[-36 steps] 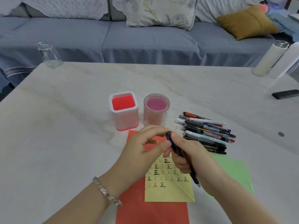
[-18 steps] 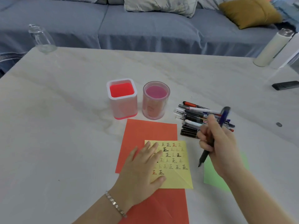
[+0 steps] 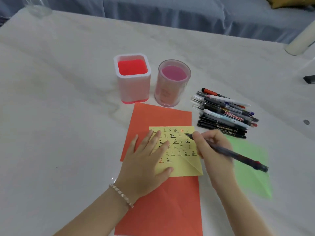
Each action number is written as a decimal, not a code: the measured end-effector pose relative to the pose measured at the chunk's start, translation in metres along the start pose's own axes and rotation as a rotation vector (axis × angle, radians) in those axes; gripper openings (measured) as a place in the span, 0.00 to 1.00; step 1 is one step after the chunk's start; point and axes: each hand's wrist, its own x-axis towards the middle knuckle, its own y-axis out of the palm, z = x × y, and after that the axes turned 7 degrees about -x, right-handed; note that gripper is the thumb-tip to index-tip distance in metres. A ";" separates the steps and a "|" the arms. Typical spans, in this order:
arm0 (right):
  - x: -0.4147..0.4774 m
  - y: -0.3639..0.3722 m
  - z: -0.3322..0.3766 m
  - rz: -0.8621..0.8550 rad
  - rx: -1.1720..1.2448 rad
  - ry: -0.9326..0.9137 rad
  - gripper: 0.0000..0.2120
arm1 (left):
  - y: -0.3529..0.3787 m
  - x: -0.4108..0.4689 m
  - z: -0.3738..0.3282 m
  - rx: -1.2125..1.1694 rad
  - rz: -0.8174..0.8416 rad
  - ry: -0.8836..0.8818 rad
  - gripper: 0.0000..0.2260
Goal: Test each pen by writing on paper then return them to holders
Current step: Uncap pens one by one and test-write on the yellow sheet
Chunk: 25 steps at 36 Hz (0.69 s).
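Test-write step; stroke judged about to go down.

On white marble-look table [image 3: 68,116]: long orange paper sheet [image 3: 162,206], atop it small yellow square paper [image 3: 180,167] w/ rows of test marks. Beyond paper, far-left of grip: square white holder w/ red inside [image 3: 133,79], round pink translucent holder [image 3: 172,84], no pens showing in either. Flat on yellow paper, fingers straight: left hand [image 3: 144,166]. Curled round slim dark pen [image 3: 238,157] in writing grip: right hand [image 3: 213,150]. Tip aimed far-left beside top-row marks, contact can't tell; barrel trailing near-right. Next stroke prob. short, right hand only.
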 end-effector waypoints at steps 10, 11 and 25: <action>-0.007 0.025 -0.020 0.064 0.001 0.029 0.08 | 0.005 0.002 0.003 0.023 -0.024 0.006 0.29; -0.008 0.024 -0.021 0.009 -0.012 0.031 0.11 | 0.005 0.002 0.004 0.023 -0.025 0.004 0.29; -0.015 0.033 -0.046 -0.258 -0.225 0.043 0.17 | 0.007 0.004 0.005 0.005 -0.009 -0.042 0.30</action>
